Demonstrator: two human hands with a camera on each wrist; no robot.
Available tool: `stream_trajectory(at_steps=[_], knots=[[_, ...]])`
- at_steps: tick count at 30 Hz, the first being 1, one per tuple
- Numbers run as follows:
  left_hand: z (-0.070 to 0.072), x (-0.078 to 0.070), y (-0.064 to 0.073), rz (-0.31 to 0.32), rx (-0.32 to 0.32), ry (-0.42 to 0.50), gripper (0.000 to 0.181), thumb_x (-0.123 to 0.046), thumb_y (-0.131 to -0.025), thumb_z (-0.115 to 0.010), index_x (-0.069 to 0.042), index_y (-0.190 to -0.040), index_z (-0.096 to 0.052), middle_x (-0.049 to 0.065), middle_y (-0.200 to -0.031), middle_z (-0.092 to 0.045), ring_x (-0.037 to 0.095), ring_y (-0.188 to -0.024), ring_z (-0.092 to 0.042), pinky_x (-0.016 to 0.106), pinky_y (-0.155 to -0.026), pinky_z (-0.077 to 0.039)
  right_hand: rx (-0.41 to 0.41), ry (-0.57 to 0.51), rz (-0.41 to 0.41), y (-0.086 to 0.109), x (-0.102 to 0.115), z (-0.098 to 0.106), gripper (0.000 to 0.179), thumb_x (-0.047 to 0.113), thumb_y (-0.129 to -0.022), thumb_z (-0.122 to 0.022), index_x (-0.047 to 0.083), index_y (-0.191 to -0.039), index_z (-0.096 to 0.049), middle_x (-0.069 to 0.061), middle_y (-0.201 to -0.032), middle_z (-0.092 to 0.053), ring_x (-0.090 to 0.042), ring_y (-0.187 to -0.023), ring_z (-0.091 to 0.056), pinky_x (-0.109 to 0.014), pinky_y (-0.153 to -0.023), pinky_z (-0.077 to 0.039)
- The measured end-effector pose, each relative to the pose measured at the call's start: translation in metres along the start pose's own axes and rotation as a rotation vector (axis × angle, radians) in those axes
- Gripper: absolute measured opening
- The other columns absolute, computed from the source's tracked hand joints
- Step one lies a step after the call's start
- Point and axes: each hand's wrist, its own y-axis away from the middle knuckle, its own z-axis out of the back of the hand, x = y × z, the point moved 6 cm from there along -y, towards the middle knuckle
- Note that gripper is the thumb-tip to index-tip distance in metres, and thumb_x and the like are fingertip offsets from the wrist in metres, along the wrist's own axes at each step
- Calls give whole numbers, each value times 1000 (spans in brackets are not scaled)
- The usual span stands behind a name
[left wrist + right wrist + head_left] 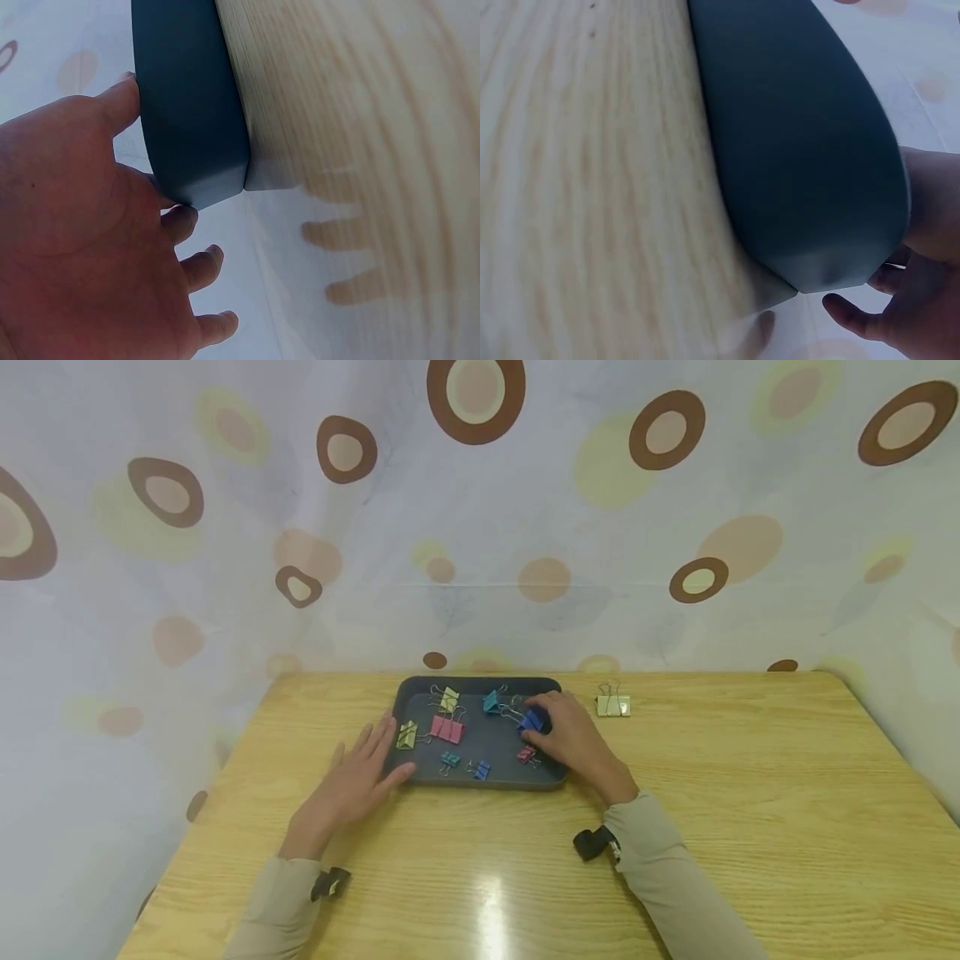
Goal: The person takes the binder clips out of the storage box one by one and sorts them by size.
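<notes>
My left hand [352, 785] lies with its fingers straight along the left end of a dark tray [480, 783], the thumb at the front corner. In the left wrist view, the fingertips of that hand [90, 225] touch the tray's outer wall [191, 97]. Reaching over the tray's right rim, my right hand [573, 735] curls thumb and index finger round a large blue binder clip [531, 720]. The tray wall [802, 150] hides part of this hand [922, 300] in the right wrist view. Beside the blue clip are a teal binder clip [491, 702] and a small pink one [527, 754].
Also in the tray are a large pink clip [447, 728], yellow clips [407, 735] at the left, a small teal clip [449, 760] and a small blue one [482, 770]. A pale gold binder clip [613, 705] stands on the wooden table [750, 827], right of the tray.
</notes>
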Motion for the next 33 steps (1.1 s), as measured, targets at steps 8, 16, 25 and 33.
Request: stream_trajectory(at_steps=[8, 16, 25, 33], knots=[[1, -2, 2, 3, 6, -6, 85, -57, -106, -44, -2, -164, -14, 14, -171, -9, 44, -154, -13, 72, -118, -8, -70, -77, -14, 3, 3, 13, 47, 20, -88, -83, -1, -127, -67, -22, -129, -66, -42, -121, -58, -55, -104, -46], [1, -1, 3, 3, 7, -7, 84, -55, -107, -44, -1, -163, -14, 15, -171, -9, 44, -154, -13, 72, -117, -8, -140, -152, -20, 7, 3, 28, 45, 14, -86, -85, -1, -125, -67, -20, -125, -63, -36, -111, -63, -50, -95, -54], [0, -1, 2, -25, -19, 8, 85, -57, -106, -42, 0, -163, -16, 16, -171, -11, 46, -153, -14, 74, -116, -10, -156, -252, -41, 8, -6, 41, 40, 9, -84, -86, -1, -115, -62, -20, -120, -63, -38, -105, -68, -46, -83, -61], [-5, 4, -2, -9, 17, 8, 87, -61, -106, -37, -3, -164, -11, 13, -172, -6, 43, -155, -10, 73, -117, -6, -167, -328, -138, 11, -21, 56, 39, 17, -82, -89, 7, -112, -66, -16, -122, -65, -37, -104, -70, -50, -83, -60]])
